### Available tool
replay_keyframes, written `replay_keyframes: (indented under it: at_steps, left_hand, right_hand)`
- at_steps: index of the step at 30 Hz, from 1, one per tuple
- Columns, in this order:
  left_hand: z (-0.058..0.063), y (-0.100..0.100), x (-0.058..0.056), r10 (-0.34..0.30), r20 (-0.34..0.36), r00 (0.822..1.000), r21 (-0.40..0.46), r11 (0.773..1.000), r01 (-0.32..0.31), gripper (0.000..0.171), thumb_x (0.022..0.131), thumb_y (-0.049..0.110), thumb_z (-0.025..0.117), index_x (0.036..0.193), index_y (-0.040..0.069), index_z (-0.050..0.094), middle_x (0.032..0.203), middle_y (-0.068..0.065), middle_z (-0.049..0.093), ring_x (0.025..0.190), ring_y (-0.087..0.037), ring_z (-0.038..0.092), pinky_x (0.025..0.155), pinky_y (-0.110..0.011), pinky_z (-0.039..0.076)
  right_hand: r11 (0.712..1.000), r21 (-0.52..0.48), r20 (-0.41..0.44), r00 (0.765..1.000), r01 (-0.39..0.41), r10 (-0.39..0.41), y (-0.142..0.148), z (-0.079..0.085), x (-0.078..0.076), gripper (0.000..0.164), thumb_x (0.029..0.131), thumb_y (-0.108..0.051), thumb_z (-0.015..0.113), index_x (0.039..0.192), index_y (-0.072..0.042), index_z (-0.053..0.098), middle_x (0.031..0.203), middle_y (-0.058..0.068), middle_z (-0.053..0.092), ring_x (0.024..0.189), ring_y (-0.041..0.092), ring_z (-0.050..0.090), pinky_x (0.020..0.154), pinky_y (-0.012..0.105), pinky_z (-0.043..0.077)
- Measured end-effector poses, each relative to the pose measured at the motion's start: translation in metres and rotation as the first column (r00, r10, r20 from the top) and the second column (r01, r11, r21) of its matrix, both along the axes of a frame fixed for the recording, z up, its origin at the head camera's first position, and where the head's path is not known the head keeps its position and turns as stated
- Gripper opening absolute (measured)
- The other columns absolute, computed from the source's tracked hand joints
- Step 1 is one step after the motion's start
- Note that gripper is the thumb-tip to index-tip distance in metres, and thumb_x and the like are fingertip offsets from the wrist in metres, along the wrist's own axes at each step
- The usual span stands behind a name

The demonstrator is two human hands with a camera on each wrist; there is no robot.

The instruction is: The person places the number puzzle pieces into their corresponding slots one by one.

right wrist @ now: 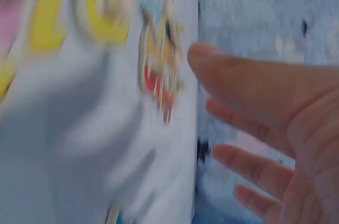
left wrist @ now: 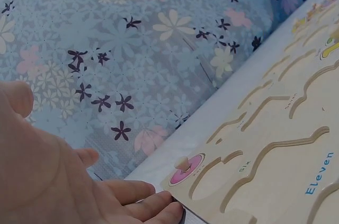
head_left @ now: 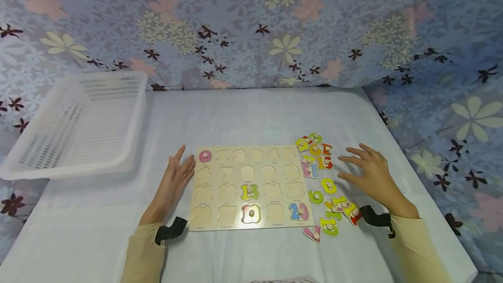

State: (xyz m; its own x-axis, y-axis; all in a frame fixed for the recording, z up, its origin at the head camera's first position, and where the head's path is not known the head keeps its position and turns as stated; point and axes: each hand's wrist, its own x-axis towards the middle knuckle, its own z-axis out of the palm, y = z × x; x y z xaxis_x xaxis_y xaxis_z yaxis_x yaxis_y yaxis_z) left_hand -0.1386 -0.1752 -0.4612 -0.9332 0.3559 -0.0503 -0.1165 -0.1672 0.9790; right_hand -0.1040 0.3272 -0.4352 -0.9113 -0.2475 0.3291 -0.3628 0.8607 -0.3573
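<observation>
A wooden number puzzle board [head_left: 235,179] lies flat on the table, with a pink zero [head_left: 204,156], a green-yellow 13 [head_left: 249,191], a blue-pink 20 [head_left: 294,213] and a glare-washed piece [head_left: 256,219] in its recesses. My left hand [head_left: 173,184] is at the board's left edge, fingers extended, fingertips right by the corner with the zero in the left wrist view. Fingers spread, my right hand [head_left: 369,176] hovers right of the loose knobbed number pieces, holding nothing. Among these are a 15 [head_left: 324,162], a 19 [head_left: 329,226] and a pink seven [head_left: 310,232]. The right wrist view is blurred.
A white perforated plastic basket [head_left: 135,130] stands at the left of the white-covered table [head_left: 220,117]. Flower-patterned cloth [head_left: 235,25] hangs behind the table and along its right side. More loose number pieces [head_left: 314,150] are piled by the board's far right corner.
</observation>
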Motion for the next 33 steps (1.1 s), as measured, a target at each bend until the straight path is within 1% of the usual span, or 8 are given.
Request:
replay_keyframes:
  at_steps: [5, 10, 14, 18, 24, 27, 30, 33]
  left_hand:
    - [0.0, -0.003, 0.002, 0.009, -0.003, 1.0, -0.012, 1.0, -0.009, 0.066, 0.102, 0.054, 0.008, 0.156, 0.018, -0.008, 0.159, -0.022, 0.004, 0.146, -0.032, 0.008, 0.119, -0.044, 0.01]
    - [-0.002, -0.006, 0.004, 0.004, 0.008, 1.0, 0.017, 1.0, -0.005, 0.066, 0.102, 0.054, 0.007, 0.156, 0.018, -0.008, 0.159, -0.021, 0.004, 0.146, -0.032, 0.008, 0.119, -0.045, 0.009]
    - [-0.004, -0.007, 0.006, -0.013, 0.016, 1.0, 0.064, 0.998, 0.012, 0.065, 0.103, 0.053, 0.006, 0.155, 0.019, -0.009, 0.158, -0.022, 0.002, 0.146, -0.033, 0.006, 0.119, -0.045, 0.008]
    - [-0.005, -0.007, 0.005, -0.015, 0.015, 1.0, 0.081, 0.997, 0.014, 0.065, 0.103, 0.053, 0.007, 0.155, 0.018, -0.009, 0.159, -0.022, 0.001, 0.146, -0.033, 0.005, 0.119, -0.044, 0.008]
    - [-0.005, -0.006, 0.003, -0.008, 0.016, 1.0, 0.081, 0.997, 0.007, 0.066, 0.102, 0.054, 0.008, 0.155, 0.017, -0.01, 0.159, -0.022, 0.001, 0.146, -0.033, 0.007, 0.119, -0.044, 0.009]
    - [-0.004, -0.006, 0.002, -0.002, 0.027, 1.0, 0.08, 0.997, 0.0, 0.066, 0.102, 0.054, 0.009, 0.156, 0.019, -0.008, 0.159, -0.02, 0.002, 0.146, -0.032, 0.008, 0.119, -0.043, 0.011]
    - [-0.003, -0.005, 0.0, 0.002, 0.029, 1.0, 0.077, 0.997, -0.004, 0.066, 0.103, 0.054, 0.01, 0.156, 0.019, -0.007, 0.159, -0.021, 0.002, 0.145, -0.032, 0.009, 0.119, -0.043, 0.011]
    - [-0.002, -0.005, -0.001, 0.019, 0.039, 0.999, 0.046, 0.999, -0.02, 0.068, 0.102, 0.056, 0.011, 0.156, 0.018, -0.006, 0.159, -0.02, 0.004, 0.145, -0.032, 0.011, 0.118, -0.043, 0.013]
  right_hand:
    - [0.998, -0.013, 0.06, 0.996, -0.059, 0.06, 0.008, -0.007, 0.013, 0.044, 0.07, -0.022, 0.086, 0.112, -0.012, 0.074, 0.134, 0.023, 0.051, 0.138, 0.046, 0.021, 0.099, 0.078, 0.012]
    - [0.988, 0.0, 0.1, 0.983, -0.152, 0.151, 0.0, -0.019, 0.013, 0.04, 0.072, -0.023, 0.085, 0.11, -0.017, 0.075, 0.137, 0.023, 0.048, 0.136, 0.052, 0.019, 0.096, 0.079, 0.015]
    - [0.981, 0.031, 0.112, 0.976, -0.191, 0.186, -0.003, -0.023, 0.012, 0.046, 0.069, -0.026, 0.087, 0.112, -0.02, 0.074, 0.137, 0.022, 0.047, 0.133, 0.057, 0.02, 0.089, 0.082, 0.02]
    - [0.98, 0.037, 0.129, 0.974, -0.193, 0.187, -0.005, -0.023, 0.01, 0.049, 0.066, -0.028, 0.089, 0.112, -0.019, 0.074, 0.137, 0.022, 0.047, 0.131, 0.058, 0.021, 0.088, 0.083, 0.022]
    - [0.989, 0.014, 0.168, 0.975, -0.15, 0.146, -0.008, -0.018, 0.008, 0.045, 0.065, -0.025, 0.09, 0.106, -0.016, 0.073, 0.14, 0.024, 0.043, 0.136, 0.055, 0.015, 0.096, 0.081, 0.015]
    - [0.991, 0.001, 0.15, 0.98, -0.13, 0.129, -0.014, -0.011, 0.004, 0.046, 0.064, -0.023, 0.091, 0.105, -0.015, 0.072, 0.142, 0.023, 0.042, 0.138, 0.051, 0.011, 0.097, 0.081, 0.012]
    - [0.988, -0.022, 0.109, 0.982, -0.15, 0.152, -0.029, -0.006, -0.005, 0.047, 0.063, -0.021, 0.091, 0.105, -0.013, 0.071, 0.14, 0.023, 0.044, 0.139, 0.049, 0.012, 0.099, 0.079, 0.014]
    - [0.98, -0.039, 0.082, 0.977, -0.195, 0.197, -0.057, -0.005, -0.018, 0.047, 0.063, -0.021, 0.091, 0.104, -0.011, 0.071, 0.137, 0.024, 0.048, 0.137, 0.05, 0.017, 0.1, 0.077, 0.016]
